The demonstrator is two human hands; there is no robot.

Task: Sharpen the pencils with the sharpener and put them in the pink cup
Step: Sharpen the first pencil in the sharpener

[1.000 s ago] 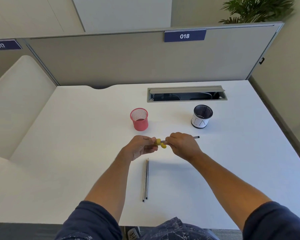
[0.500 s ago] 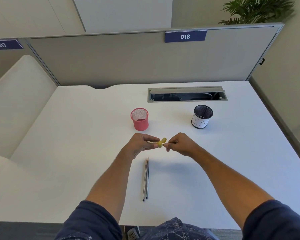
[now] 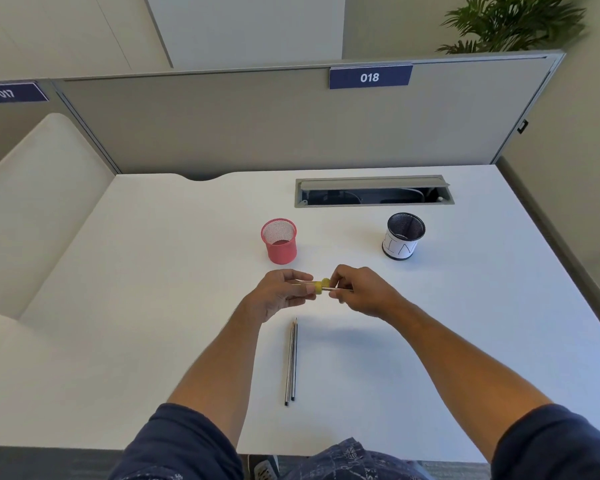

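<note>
While both hands hang just above the white desk (image 3: 174,271), I see the yellow sharpener (image 3: 321,285) sitting between them, approx. mid-desk. The left hand (image 3: 281,294) has fingers curled, thumb and fingertips pinching the sharpener's left side; a thin pale streak shows across its fingers, can't tell what that is. The right hand (image 3: 361,292) is curled round a pencil (image 3: 338,289), whose shaft runs roughly level from the sharpener to the right, most of it hidden under the fingers. Whether the tip sits inside the sharpener, I can't tell, too small.

The pink cup (image 3: 280,241) stands upright just beyond the left hand, apart from it; a mesh cup, nothing sticking out of it. Two more pencils (image 3: 291,362) lie side by side, touching, on the desk nearer me, between the forearms, tips pointing away from me.

A black mesh cup w/ a white paper wrap (image 3: 403,237) stands upright to the right of the pink one, well apart. Behind both, a grey cable hatch (image 3: 373,190) in the desk is open. A grey partition (image 3: 257,126) at the back carries a blue "018" tag (image 3: 370,77). Dark blue sleeves (image 3: 174,445) at the bottom edge.
</note>
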